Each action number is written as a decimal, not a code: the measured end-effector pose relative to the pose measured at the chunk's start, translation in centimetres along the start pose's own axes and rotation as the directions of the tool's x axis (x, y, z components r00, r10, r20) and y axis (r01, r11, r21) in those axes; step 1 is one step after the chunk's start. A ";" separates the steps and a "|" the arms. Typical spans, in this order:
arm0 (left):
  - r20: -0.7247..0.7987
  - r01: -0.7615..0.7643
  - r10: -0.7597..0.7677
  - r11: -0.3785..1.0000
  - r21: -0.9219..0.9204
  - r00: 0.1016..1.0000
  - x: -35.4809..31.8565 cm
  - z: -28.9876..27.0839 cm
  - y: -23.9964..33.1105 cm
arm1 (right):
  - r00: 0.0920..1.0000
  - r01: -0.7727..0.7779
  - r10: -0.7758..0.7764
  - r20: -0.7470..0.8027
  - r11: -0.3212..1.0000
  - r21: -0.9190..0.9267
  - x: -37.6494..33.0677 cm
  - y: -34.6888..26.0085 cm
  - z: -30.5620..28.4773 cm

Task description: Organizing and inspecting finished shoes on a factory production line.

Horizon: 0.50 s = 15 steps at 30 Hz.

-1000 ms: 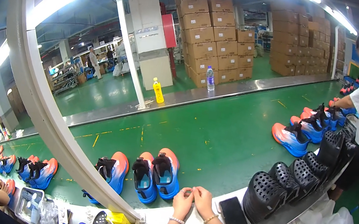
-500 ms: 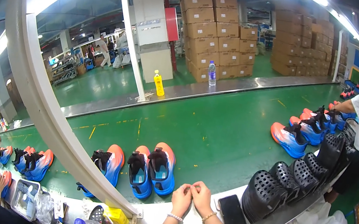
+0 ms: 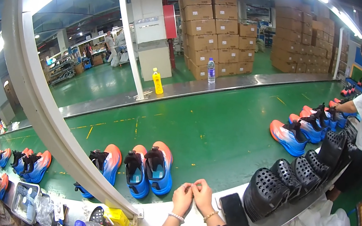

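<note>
Green belt surface (image 3: 216, 133) carries blue-orange shoes (image 3: 148, 167) near its front edge. Your left hand (image 3: 182, 199) and right hand (image 3: 203, 195) touch at that edge, fingers pinched together; anything held is too small to tell. Shoes lie untouched.

Whatever the hands (image 3: 193, 196) pinch — too small to tell, perhaps thread, forearms cut off by lower edge
</note>
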<state>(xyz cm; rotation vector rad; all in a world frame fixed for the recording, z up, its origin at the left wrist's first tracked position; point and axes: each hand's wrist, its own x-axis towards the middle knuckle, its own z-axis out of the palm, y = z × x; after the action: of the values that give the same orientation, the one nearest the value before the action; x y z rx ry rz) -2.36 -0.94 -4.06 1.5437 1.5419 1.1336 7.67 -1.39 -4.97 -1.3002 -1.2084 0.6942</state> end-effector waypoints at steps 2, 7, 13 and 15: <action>0.007 0.004 -0.004 1.000 -0.005 1.000 0.1 0.1 -0.1 | 1.000 -0.004 0.004 0.001 1.000 0.008 0.0 0.3 0.1; 0.018 -0.003 0.002 0.999 0.049 1.000 0.0 0.0 0.3 | 1.000 -0.003 0.003 -0.004 1.000 -0.025 0.1 0.2 0.0; 0.012 -0.007 0.006 0.996 0.087 1.000 -0.1 0.2 0.6 | 1.000 0.009 -0.011 -0.019 0.998 -0.062 0.1 0.3 -0.1; 0.007 -0.019 0.019 0.994 0.104 1.000 0.0 0.3 0.5 | 1.000 0.009 -0.010 -0.020 0.998 -0.068 0.2 0.3 -0.1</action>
<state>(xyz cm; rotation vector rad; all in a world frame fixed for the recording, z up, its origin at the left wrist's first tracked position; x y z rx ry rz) -1.87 -0.97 -3.79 1.6318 1.6079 1.0732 7.87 -1.20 -5.23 -1.3531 -1.2303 0.6367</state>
